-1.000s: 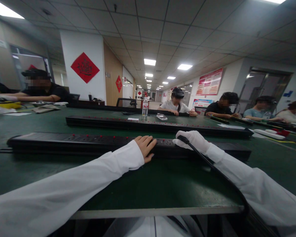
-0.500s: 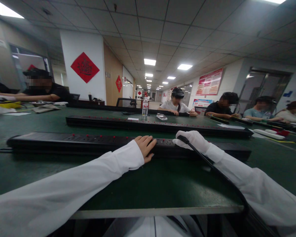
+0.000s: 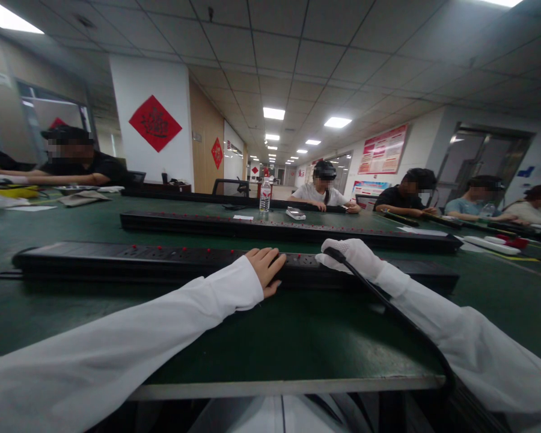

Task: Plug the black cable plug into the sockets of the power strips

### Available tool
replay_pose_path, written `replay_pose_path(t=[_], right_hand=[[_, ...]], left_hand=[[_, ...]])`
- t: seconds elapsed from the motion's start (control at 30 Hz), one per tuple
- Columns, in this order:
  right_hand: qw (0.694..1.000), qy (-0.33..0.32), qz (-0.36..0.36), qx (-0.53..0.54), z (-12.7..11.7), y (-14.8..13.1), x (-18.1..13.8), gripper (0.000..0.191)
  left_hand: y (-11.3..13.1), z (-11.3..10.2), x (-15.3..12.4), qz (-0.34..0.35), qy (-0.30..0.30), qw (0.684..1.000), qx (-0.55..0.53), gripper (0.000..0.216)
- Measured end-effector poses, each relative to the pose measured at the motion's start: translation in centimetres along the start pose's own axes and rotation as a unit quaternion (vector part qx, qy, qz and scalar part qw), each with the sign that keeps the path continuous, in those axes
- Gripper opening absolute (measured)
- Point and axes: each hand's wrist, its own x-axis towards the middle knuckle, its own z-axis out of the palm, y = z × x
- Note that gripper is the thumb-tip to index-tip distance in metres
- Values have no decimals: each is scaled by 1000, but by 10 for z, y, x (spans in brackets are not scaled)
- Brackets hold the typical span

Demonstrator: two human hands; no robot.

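A long black power strip [image 3: 175,257] with sockets and red buttons or lights along its top lies across the table in front of me. My left hand [image 3: 265,272], bare, holds the strip near its middle: the fingers rest over the top, and the thumb is at the near side. In a white glove, my right hand [image 3: 349,255] is closed on the plug end of a thick black cord [image 3: 374,291], at the strip's top just right of my left hand. The glove hides the plug's prongs, so I cannot tell whether they are in a socket.
Behind lies a second black power strip [image 3: 288,227] with red dots. A water bottle [image 3: 265,195] and a small white device [image 3: 296,213] stand beyond it. Several people sit around the green table [image 3: 297,343]. A white object [image 3: 491,245] lies at right. The cord runs over the table's near edge.
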Motion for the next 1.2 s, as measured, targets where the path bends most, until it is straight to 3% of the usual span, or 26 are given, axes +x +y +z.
replay_pose_path(t=[1.2], right_hand=[[1000,5,-3,-3,4,3,0,35]], left_hand=[[-1,2,-1,5,10,1000,6,55]])
